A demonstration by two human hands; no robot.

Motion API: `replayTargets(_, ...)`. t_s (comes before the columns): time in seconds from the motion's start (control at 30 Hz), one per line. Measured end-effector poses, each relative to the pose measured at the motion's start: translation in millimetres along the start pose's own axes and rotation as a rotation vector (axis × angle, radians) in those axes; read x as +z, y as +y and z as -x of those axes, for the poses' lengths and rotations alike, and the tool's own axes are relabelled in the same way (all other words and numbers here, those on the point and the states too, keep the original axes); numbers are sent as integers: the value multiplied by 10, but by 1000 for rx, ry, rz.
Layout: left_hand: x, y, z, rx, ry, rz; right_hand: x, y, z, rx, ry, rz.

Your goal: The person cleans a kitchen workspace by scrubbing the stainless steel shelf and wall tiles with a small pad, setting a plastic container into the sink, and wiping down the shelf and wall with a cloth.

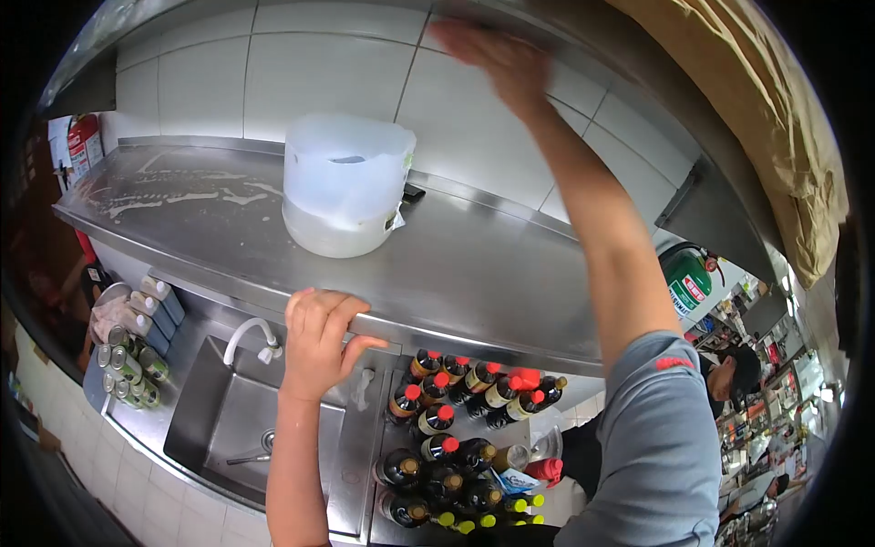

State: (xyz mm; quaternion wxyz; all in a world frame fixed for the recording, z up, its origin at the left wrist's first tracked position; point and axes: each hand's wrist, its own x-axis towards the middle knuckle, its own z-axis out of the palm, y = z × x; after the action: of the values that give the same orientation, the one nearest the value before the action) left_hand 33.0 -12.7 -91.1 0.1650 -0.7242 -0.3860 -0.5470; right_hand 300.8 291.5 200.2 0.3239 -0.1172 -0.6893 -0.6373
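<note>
My left hand (321, 339) is hooked over the front edge of a steel shelf (456, 264), fingers bent on the rim and thumb out to the right. Raised at the top, my right hand (497, 50) is smeared by motion in front of the tiled wall, close to the underside of an upper shelf; its fingers are too blurred to read. On the steel shelf, between the two hands, stands a cut-open, translucent white plastic container (342, 187) with a whitish lower part. A small black object (414, 193) lies behind its right side.
Wet streaks mark the shelf's left part. Below are a sink (246, 428) with a white faucet (246, 337), cans (128, 365) and many sauce bottles (437, 419). Brown paper (775, 118) hangs at upper right; a green cylinder (685, 273) and a person in a dark cap (743, 372) are at right.
</note>
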Motion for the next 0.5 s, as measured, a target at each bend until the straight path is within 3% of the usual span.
replayTargets(0.03, -7, 5, 3, -4, -1, 4, -249, 103, 259, 545, -43, -535)
replayTargets(0.13, 1, 8, 8, -9, -3, 7, -1002, 52, 703, 959, 414, -616)
replayTargets(0.2, -3, 10, -9, -8, -7, 5, -1121, 7, 630, 1149, 776, -581)
replayTargets(0.23, -11, 19, -17, -5, -8, 5, -1071, 1, 523, 1243, 1067, -791)
replayTargets(0.33, -26, 39, -23, -18, -12, 11, -559, 383, 358, 1183, 1201, -1432)
replayTargets(0.43, -51, 69, -63, -29, -4, 34, -246, 152, -448, 894, 894, -2326)
replayTargets(0.47, -60, 82, -67, -31, -10, 39, -158, -38, -701, 1115, 1047, -2468)
replayTargets(0.5, -72, 83, -79, -32, -12, 36, -285, -219, -988, 1177, 775, -2815)
